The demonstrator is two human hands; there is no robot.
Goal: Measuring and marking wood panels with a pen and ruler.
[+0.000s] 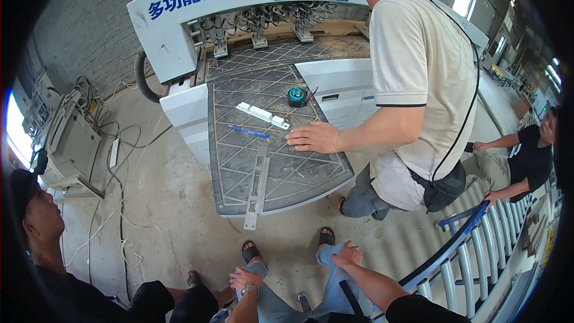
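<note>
My left hand (pixel 242 278), with a metal wristwatch (pixel 250 289) at the wrist, rests on my left knee. Over my right knee lies my right hand (pixel 347 255), its fingers draped loosely on the jeans (pixel 330 281). Neither hand holds anything. Ahead of me stands a drilling machine with a dark, ribbed table (pixel 239 185). On it lie a blue pen (pixel 249 131), a white slotted block (pixel 262 115), a round teal and black tape measure (pixel 296 97), and a flat metal strip with cutouts (pixel 257 185) jutting past the near edge. A standing person's hand (pixel 312 137) lies flat beside the block.
That person, in a beige shirt (pixel 412 54), stands at the table's right. Another person in dark clothes (pixel 42 221) is close at my left; a third sits far right by a blue-railed roller conveyor (pixel 466 233). Cables (pixel 122 203) trail across the floor near a grey cabinet (pixel 78 137).
</note>
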